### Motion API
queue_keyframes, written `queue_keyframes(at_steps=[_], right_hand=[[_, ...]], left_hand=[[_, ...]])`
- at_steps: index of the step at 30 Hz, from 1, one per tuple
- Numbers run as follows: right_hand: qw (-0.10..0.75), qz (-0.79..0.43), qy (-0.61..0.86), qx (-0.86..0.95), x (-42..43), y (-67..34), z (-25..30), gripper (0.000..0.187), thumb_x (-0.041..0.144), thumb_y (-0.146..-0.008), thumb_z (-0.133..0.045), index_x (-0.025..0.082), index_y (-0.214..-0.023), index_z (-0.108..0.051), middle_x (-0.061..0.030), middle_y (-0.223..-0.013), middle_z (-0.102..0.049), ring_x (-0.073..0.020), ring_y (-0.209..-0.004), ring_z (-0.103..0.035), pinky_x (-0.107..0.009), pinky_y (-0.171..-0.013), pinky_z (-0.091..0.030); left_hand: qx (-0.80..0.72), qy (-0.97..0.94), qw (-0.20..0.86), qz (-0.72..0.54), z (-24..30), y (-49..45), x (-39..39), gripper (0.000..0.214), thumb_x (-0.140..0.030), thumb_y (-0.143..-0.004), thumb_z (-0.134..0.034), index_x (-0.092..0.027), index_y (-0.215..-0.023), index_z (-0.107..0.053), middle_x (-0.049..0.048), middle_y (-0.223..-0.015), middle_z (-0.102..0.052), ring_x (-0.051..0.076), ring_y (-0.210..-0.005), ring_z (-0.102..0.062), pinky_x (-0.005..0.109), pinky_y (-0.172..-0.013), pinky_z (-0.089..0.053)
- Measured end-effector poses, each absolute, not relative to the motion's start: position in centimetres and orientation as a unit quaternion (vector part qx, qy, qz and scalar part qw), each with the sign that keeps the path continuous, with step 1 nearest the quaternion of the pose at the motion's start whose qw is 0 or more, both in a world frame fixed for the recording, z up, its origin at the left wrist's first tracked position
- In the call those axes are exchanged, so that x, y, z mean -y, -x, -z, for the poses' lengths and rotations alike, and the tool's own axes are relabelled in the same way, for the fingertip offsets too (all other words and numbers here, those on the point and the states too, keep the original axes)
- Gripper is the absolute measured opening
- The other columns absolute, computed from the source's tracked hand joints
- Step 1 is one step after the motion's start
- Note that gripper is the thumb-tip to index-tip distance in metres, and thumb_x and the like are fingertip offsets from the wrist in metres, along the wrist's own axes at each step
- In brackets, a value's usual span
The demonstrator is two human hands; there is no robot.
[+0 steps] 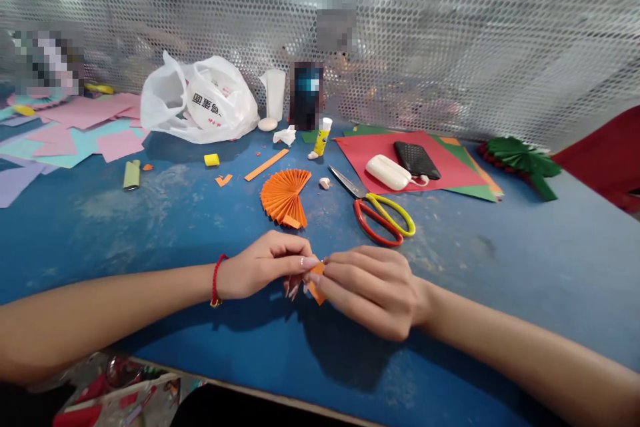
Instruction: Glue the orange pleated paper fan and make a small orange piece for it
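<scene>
Both hands meet low over the blue table [500, 260], pinching one small piece of orange paper [316, 280] between them. My left hand [265, 265], with a red cord at the wrist, grips it from the left with closed fingers. My right hand [373, 290] holds it from the right, fingers curled around it. Most of the paper is hidden by the fingers. Just beyond the hands lies a pleated orange paper fan [285, 195]. Scissors [377, 210] with red and yellow handles lie to the fan's right.
A glue stick [323, 137], orange strip [267, 165] and paper scraps lie further back. Red and green sheets [400, 147] carry a black case and a white case. A white plastic bag [200, 103], pink and teal papers [75, 133], a green lighter [131, 175] and a green pleated piece [523, 160] sit before a perforated metal screen.
</scene>
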State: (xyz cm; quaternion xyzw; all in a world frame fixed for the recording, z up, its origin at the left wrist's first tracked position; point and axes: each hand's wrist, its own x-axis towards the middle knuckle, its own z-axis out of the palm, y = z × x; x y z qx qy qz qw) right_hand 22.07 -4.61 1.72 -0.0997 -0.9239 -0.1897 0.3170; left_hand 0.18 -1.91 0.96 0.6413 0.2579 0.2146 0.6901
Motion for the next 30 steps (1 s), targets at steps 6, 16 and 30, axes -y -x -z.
queue_keyframes(at_steps=[6,16,30], right_hand=[[0.383,0.165,0.099,0.904,4.8,-21.4,-1.2,0.018,0.013,-0.089,-0.06,0.022,-0.085,-0.075,-0.0006,-0.084,-0.077,-0.0137,-0.079,-0.073,-0.024,-0.06,-0.057],[0.439,0.2,0.115,0.868,4.7,-21.3,0.0,0.017,0.011,-0.075,-0.079,0.027,-0.074,-0.075,0.0076,-0.077,-0.073,-0.0094,-0.067,-0.061,-0.028,-0.057,-0.05],[0.412,0.149,0.114,0.892,4.4,-22.1,-1.3,0.015,0.01,-0.089,-0.063,0.017,-0.09,-0.077,0.0011,-0.079,-0.075,-0.0123,-0.071,-0.061,-0.029,-0.06,-0.05]], left_hand=[[-0.229,-0.636,0.713,-0.187,-0.9,-0.1,1.8,0.043,-0.051,-0.089,-0.062,-0.015,-0.066,-0.055,-0.0022,-0.057,-0.053,0.007,-0.05,-0.047,0.019,-0.051,-0.041],[-0.229,-0.6,0.743,-0.187,-1.1,0.0,1.4,0.032,-0.037,-0.087,-0.068,-0.014,-0.068,-0.056,-0.0009,-0.063,-0.059,0.007,-0.052,-0.054,0.018,-0.053,-0.045],[-0.231,-0.612,0.735,-0.178,-0.6,-0.4,1.5,0.037,-0.045,-0.088,-0.067,-0.012,-0.074,-0.059,0.0003,-0.065,-0.062,0.007,-0.055,-0.055,0.018,-0.054,-0.046]])
